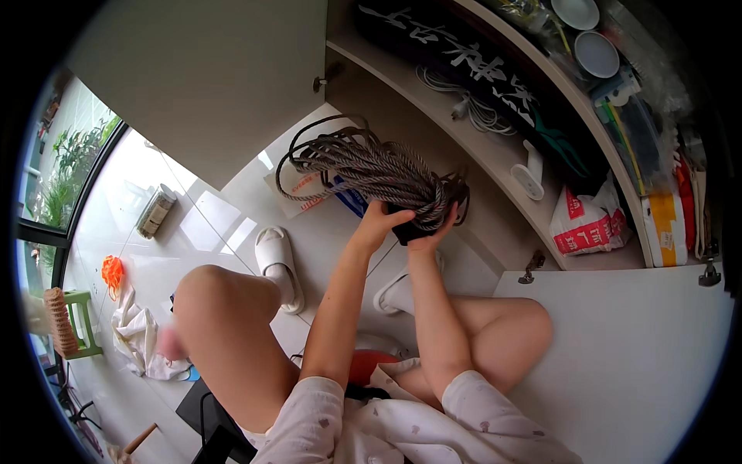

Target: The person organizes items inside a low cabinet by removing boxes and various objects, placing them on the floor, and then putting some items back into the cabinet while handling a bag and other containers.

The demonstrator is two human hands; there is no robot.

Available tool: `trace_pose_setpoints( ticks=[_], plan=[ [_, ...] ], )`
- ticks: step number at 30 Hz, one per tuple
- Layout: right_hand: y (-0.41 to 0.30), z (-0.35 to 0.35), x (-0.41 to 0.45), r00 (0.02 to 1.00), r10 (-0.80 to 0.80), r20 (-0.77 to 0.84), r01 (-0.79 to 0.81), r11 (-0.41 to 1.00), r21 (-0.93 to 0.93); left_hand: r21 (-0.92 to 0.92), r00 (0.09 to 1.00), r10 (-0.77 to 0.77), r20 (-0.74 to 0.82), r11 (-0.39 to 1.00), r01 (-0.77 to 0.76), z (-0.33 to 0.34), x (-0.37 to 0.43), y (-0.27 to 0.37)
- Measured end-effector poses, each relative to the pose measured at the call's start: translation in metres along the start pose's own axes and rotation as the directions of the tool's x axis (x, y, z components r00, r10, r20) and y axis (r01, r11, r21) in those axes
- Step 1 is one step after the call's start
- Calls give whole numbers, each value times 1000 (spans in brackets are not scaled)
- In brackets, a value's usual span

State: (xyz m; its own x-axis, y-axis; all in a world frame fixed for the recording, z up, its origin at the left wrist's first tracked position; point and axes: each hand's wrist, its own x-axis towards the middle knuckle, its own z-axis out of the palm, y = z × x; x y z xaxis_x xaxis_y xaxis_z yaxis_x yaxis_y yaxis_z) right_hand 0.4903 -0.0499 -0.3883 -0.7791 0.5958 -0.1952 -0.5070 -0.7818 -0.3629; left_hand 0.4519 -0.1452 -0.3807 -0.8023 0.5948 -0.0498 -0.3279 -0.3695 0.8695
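Between my two hands is a thick coiled bundle of grey-brown twisted rope (382, 171), bound near its right end, with loops fanning out to the left. My left hand (379, 223) grips it from the left, thumb lying across the near side. Cupped under the bound end is my right hand (432, 235), its fingers partly behind the rope. A small black object (407, 231) shows between my palms below the coil; what it is I cannot tell. Beyond the rope, a printed white bag (301, 188) and a blue printed packet (349, 197) are partly covered.
An open cabinet holds a long black bag (464, 52), white cables (478, 110) and a red-and-white plastic bag (588, 220). Its doors stand open at left (220, 75) and right (608, 342). A jar (156, 211) and white cloth (136, 333) lie on the tiles.
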Motion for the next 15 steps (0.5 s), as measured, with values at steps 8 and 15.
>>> trace_pose_setpoints(
  ticks=[8, 15],
  plan=[
    [-4, -48, 50, 946, -127, -299, 85, 985, -148, -856, 889, 209, -408, 251, -452, -46, 71, -47],
    [-27, -84, 152, 923, -297, -244, 158, 871, -464, -657, 946, 62, -319, 705, -268, -62, 203, -95]
  ],
)
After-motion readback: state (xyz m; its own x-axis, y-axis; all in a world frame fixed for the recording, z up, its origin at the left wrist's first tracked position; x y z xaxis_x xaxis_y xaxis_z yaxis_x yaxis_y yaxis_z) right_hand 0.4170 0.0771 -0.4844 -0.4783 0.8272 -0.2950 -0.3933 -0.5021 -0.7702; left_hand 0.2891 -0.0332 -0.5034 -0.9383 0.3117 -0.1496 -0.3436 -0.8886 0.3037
